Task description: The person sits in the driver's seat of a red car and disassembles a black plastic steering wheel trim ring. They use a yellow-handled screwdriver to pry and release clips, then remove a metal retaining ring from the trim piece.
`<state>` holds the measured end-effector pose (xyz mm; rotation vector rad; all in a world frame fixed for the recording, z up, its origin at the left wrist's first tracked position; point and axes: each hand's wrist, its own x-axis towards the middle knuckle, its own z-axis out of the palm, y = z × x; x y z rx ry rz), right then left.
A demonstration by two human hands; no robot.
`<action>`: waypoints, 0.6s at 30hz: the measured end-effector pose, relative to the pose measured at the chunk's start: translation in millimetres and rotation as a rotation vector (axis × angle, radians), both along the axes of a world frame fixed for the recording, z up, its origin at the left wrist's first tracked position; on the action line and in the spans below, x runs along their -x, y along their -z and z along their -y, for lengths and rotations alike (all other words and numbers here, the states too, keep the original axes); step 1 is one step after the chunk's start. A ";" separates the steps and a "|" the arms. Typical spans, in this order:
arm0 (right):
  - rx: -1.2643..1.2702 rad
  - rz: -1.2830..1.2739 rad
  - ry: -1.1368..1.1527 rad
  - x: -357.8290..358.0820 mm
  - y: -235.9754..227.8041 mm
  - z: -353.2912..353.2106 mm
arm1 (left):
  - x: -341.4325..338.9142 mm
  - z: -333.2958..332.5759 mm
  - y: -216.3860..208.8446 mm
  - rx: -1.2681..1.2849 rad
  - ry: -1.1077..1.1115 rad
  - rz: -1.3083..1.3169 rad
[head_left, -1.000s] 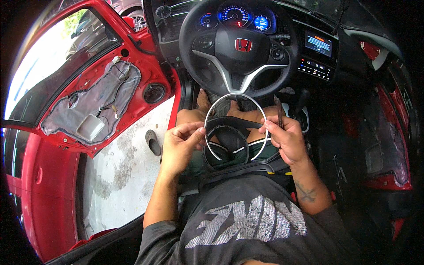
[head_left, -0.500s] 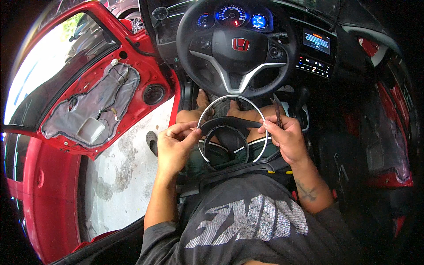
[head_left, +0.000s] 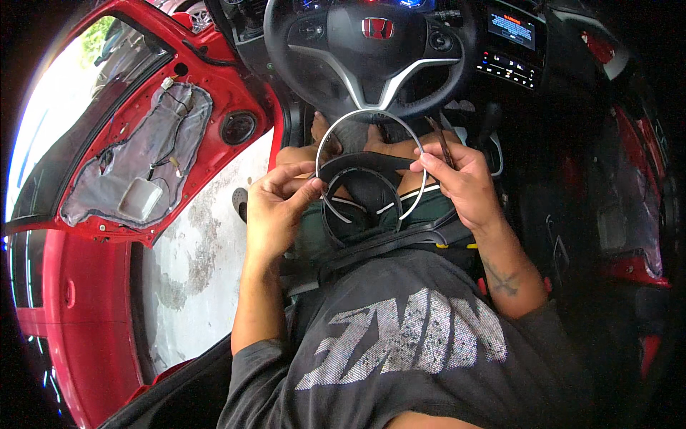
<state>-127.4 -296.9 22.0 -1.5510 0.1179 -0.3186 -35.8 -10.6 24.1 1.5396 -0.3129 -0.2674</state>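
Note:
Between my two hands I hold a thin silver trim ring (head_left: 371,111), with a gap between its ends at the bottom. My left hand (head_left: 275,207) pinches the ring's left side between thumb and fingers. On the opposite side, my right hand (head_left: 468,186) grips it with thumb and forefinger. A slim dark brown stick-like tool (head_left: 443,143) pokes up from behind the right-hand fingers; its lower part is hidden. Below the ring, a black trim panel (head_left: 386,161) with a round ring-shaped part lies across my lap, partly seen through the silver ring.
The steering wheel (head_left: 379,71) is just ahead of my hands. At right are a lit screen (head_left: 511,30) and the gear lever (head_left: 491,118). The red car door (head_left: 227,75) stands open at left, its inner panel off, with a speaker (head_left: 239,128) and loose wiring showing.
My view has tipped down, so the wheel and dashboard sit higher in the picture. Both hands still hold the ring, and the gap between its ends looks narrower.

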 end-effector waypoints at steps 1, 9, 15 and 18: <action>-0.020 0.004 0.008 -0.4 1.7 -1.2 | -2.0 -0.4 1.1 0.010 0.012 -0.008; -0.017 0.043 0.011 2.3 -3.4 10.2 | -3.3 2.6 5.3 -0.003 0.017 0.022; 0.169 0.057 0.259 27.9 -34.4 84.7 | -20.7 -26.3 0.0 -0.149 -0.141 0.230; 0.207 0.088 0.436 60.0 -38.1 125.2 | -31.1 -36.6 5.6 -0.242 -0.192 0.229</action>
